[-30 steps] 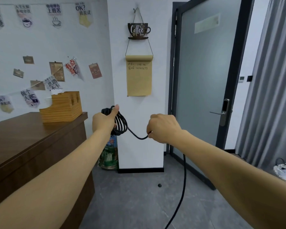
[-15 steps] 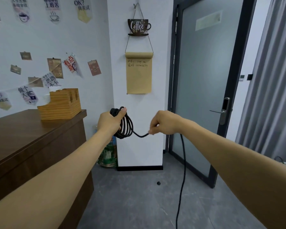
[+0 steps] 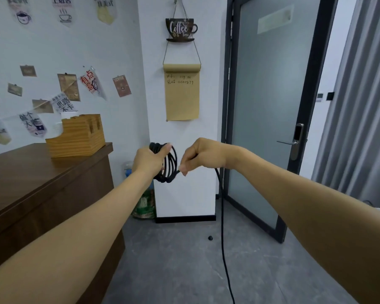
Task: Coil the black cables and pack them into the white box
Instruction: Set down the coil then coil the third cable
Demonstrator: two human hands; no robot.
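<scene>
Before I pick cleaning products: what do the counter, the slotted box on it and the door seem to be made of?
Counter: dark wood or wood-look laminate, satin; grain streaks show. Slotted box: pale unfinished-looking wood with layered lines. Door: frosted glass in a dark, probably metal frame; nothing shows through.

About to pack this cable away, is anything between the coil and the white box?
Cannot tell: no white box is in view. The left hand holds the coil; the right hand pinches the loose cable hanging to the floor.
</scene>
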